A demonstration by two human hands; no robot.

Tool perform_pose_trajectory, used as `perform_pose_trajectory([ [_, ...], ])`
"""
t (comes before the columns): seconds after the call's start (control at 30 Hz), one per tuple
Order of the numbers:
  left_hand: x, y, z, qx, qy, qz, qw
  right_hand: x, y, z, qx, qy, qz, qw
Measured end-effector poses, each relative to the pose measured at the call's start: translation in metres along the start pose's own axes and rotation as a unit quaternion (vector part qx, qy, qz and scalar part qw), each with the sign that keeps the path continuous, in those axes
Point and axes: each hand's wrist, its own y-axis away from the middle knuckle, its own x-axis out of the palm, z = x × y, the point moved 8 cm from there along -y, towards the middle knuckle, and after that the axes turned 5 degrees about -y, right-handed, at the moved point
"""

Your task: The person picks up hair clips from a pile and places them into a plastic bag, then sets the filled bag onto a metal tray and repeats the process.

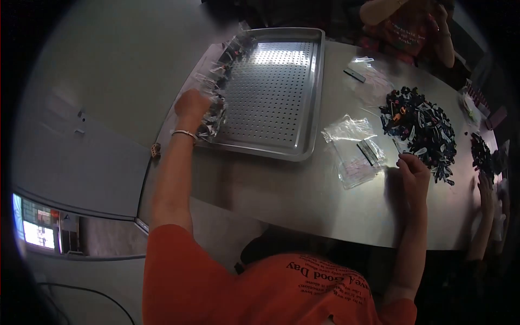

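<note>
My left hand (pixel 192 107) is closed over the left side of a perforated metal tray (pixel 265 103), and whatever its fingers hold is hidden. Small clear packets with dark contents (pixel 214 116) lie along that side, right beside it. My right hand (pixel 415 170) is pinched at the near-left edge of a heap of small black pieces (pixel 420 122). Something thin and pale shows near its fingertips, too small to name. An orange piece (pixel 400 115) stands out in the heap. Just left of the right hand lies a clear plastic bag (pixel 355 162) with a dark strip (pixel 369 153) on it.
Farther back are more clear plastic (pixel 374 76) and another dark strip (pixel 355 75). A second black heap (pixel 481 154) is at the right, with another person's hand (pixel 486 187) at it. A person in a printed shirt (pixel 406 32) is across the table (pixel 260 189).
</note>
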Motion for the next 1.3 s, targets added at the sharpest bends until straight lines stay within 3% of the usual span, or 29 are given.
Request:
perform_pose_trajectory([
  [0.1, -0.016, 0.006, 0.006, -0.011, -0.021, -0.094, 0.995, -0.005, 0.003, 0.000, -0.013, 0.054, -0.016, 0.998],
  [0.17, -0.038, 0.021, -0.014, 0.031, -0.093, -0.136, 0.986, -0.001, 0.004, 0.008, -0.048, 0.066, -0.017, 0.997],
  [0.3, -0.065, 0.066, -0.077, 0.142, -0.046, -0.223, 0.963, 0.023, 0.010, 0.039, -0.158, 0.101, 0.007, 0.982],
  [0.37, -0.091, 0.119, -0.136, 0.323, 0.169, -0.254, 0.896, 0.040, 0.014, 0.051, -0.207, 0.135, 0.028, 0.969],
  [0.47, -0.113, 0.190, -0.205, 0.434, 0.318, -0.198, 0.820, 0.056, 0.019, 0.058, -0.235, 0.215, 0.022, 0.948],
  [0.5, -0.112, 0.210, -0.225, 0.458, 0.342, -0.177, 0.801, 0.059, 0.016, 0.049, -0.203, 0.238, 0.034, 0.949],
  [0.57, -0.091, 0.230, -0.266, 0.471, 0.336, -0.052, 0.814, 0.061, 0.017, 0.045, -0.209, 0.270, 0.036, 0.939],
  [0.67, -0.054, 0.241, -0.302, 0.464, 0.288, -0.008, 0.838, 0.063, 0.016, 0.036, -0.209, 0.295, 0.043, 0.931],
  [0.97, -0.049, 0.236, -0.300, 0.448, 0.361, -0.047, 0.817, 0.037, 0.005, 0.018, -0.074, 0.130, -0.011, 0.989],
  [1.1, -0.055, 0.233, -0.296, 0.448, 0.382, -0.044, 0.807, 0.025, 0.002, 0.014, -0.067, 0.091, -0.047, 0.992],
  [1.2, -0.078, 0.225, -0.277, 0.418, 0.423, -0.096, 0.798, 0.017, 0.002, 0.014, -0.071, 0.078, -0.085, 0.991],
  [1.3, -0.086, 0.210, -0.266, 0.362, 0.443, -0.055, 0.818, 0.023, 0.006, 0.020, -0.087, 0.139, -0.077, 0.984],
])
